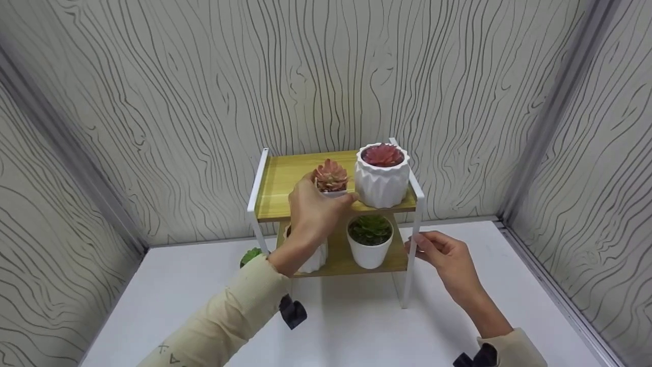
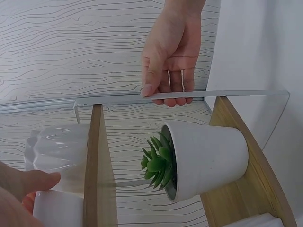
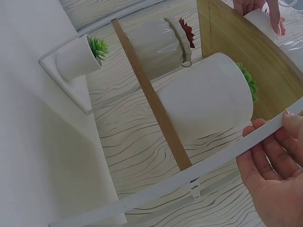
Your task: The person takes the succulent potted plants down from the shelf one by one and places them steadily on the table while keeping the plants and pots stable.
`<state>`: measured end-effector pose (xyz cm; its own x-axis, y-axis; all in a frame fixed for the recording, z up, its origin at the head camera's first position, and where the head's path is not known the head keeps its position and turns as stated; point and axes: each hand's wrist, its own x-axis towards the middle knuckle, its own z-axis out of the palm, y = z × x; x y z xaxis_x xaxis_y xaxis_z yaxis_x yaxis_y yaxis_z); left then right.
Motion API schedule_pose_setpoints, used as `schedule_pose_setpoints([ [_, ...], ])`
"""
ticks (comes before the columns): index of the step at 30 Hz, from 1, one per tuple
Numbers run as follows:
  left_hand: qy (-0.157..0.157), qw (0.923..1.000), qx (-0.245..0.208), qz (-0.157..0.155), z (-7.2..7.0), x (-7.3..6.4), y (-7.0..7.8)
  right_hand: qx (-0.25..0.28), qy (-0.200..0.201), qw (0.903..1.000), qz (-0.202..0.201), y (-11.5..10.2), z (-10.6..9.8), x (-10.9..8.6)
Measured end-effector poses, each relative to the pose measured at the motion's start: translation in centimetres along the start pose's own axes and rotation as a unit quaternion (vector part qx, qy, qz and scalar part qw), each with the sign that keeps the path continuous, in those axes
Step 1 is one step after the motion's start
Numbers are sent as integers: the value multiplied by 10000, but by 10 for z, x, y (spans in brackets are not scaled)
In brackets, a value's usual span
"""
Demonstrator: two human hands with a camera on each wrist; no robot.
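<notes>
Supervisor: Where was the small white pot (image 1: 335, 194), and how was it held?

Inspector: At the near edge of the top shelf (image 1: 285, 176), left of a larger ribbed pot (image 1: 383, 184). The left hand (image 1: 316, 210) pinched it between thumb and fingers. The right hand (image 1: 451, 257) gripped the plant stand's right upright (image 1: 410, 275). Whether the small pot's base bore fully on the board, I could not tell.

Supervisor: Hazards?

Inspector: In my judgement, early release could have tipped the small pot over the near edge. The left thumb lay just beside the ribbed pot, so a sideways slip could have nudged it. A hard pull on the upright could have rocked the whole stand.

Supervisor: Containers and contents?

Inspector: The small pot held a pink succulent (image 1: 331, 176); the ribbed pot, a red one (image 1: 383, 155). On the lower shelf (image 1: 340, 264), the smooth white pot (image 1: 369, 256) at right contained a green succulent (image 1: 371, 230); the fluted pot (image 3: 154, 49) at left, dark red leaves (image 3: 187, 34). A tapered pot (image 3: 75, 60) with green leaves (image 3: 98, 48) stood on the bench (image 1: 178, 311), left of the stand.
</notes>
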<state>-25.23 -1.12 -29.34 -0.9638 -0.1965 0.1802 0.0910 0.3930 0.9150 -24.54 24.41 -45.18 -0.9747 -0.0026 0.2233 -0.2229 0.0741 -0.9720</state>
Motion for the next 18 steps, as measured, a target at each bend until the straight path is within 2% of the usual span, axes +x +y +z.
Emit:
schedule_pose_setpoints([
  [10,-49,9999,-72,-83,0,3,0,-83,15,9999,57,-1,0,0],
  [18,-111,9998,-192,3,0,4,-1,-94,-18,10000,13,1,-1,0],
])
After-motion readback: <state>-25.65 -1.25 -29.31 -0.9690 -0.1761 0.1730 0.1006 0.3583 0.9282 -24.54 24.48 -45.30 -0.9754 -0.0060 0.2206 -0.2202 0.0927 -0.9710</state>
